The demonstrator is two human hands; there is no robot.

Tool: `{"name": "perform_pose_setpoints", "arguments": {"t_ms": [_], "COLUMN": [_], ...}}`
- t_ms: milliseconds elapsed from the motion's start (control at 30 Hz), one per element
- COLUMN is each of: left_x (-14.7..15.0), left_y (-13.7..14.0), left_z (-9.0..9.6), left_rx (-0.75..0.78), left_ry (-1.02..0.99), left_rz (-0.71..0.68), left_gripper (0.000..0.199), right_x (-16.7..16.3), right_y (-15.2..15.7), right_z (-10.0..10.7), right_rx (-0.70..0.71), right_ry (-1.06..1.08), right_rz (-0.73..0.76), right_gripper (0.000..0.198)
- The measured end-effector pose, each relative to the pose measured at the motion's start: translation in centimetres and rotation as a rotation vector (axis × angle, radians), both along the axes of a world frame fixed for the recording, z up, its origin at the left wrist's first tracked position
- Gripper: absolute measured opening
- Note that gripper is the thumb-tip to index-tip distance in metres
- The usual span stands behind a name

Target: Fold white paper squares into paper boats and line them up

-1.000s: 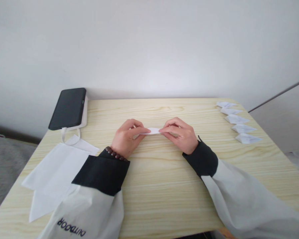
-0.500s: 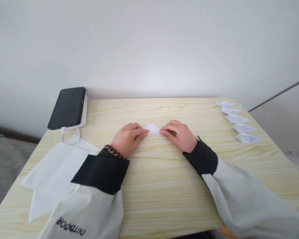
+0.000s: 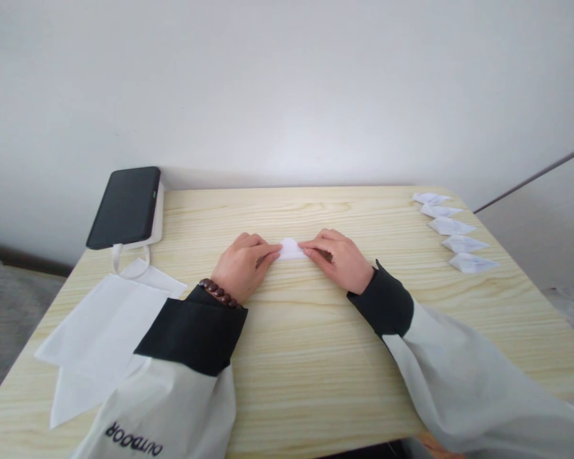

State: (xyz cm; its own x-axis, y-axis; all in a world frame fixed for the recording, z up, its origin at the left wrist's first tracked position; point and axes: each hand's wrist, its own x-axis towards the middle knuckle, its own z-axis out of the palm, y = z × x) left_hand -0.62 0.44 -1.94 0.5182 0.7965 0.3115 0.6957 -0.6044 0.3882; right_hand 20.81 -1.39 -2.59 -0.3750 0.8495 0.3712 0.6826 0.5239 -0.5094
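Between my two hands, just above the middle of the table, is a small folded piece of white paper (image 3: 291,249). My left hand (image 3: 247,264) pinches its left end between thumb and forefinger. At the right end, my right hand (image 3: 338,257) has thumb and fingers closed on the paper in the same way. The fingertips hide both ends. Its upper edge looks blunt, and the lower edge is straight along the table.
Several folded white paper pieces (image 3: 465,244) lie in a row at the table's right side. White paper sheets (image 3: 105,325) overlap by my left forearm. A black-screened device (image 3: 124,207) with a white cable (image 3: 147,258) stands at the back left, by the wall (image 3: 287,89).
The paper's pointed top now looks lower and blunter. My right hand has shifted slightly left, closer to the left one. Both hands keep their pinch.
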Motion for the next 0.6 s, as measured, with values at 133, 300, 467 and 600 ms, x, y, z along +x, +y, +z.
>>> {"name": "perform_pose_setpoints", "arguments": {"t_ms": [133,300,467,600], "left_x": [0.11,0.2,0.13,0.16], "left_y": [0.04,0.05,0.0,-0.06], "left_z": [0.15,0.13,-0.05,0.36], "left_rx": [0.013,0.024,0.03,-0.065], "left_ry": [0.01,0.013,-0.009,0.006], "left_rz": [0.009,0.026,0.056,0.138], "left_gripper": [0.027,0.024,0.021,0.017], "right_x": [-0.14,-0.16,-0.08,-0.04], "right_y": [-0.05,-0.06,-0.02,-0.14], "right_z": [0.01,-0.17,-0.22,-0.23], "right_rx": [-0.015,-0.029,-0.049,0.001], "right_ry": [0.009,0.042,0.041,-0.003], "right_rz": [-0.008,-0.019,-0.023,-0.004], "right_gripper": [0.022,0.021,0.02,0.024]}}
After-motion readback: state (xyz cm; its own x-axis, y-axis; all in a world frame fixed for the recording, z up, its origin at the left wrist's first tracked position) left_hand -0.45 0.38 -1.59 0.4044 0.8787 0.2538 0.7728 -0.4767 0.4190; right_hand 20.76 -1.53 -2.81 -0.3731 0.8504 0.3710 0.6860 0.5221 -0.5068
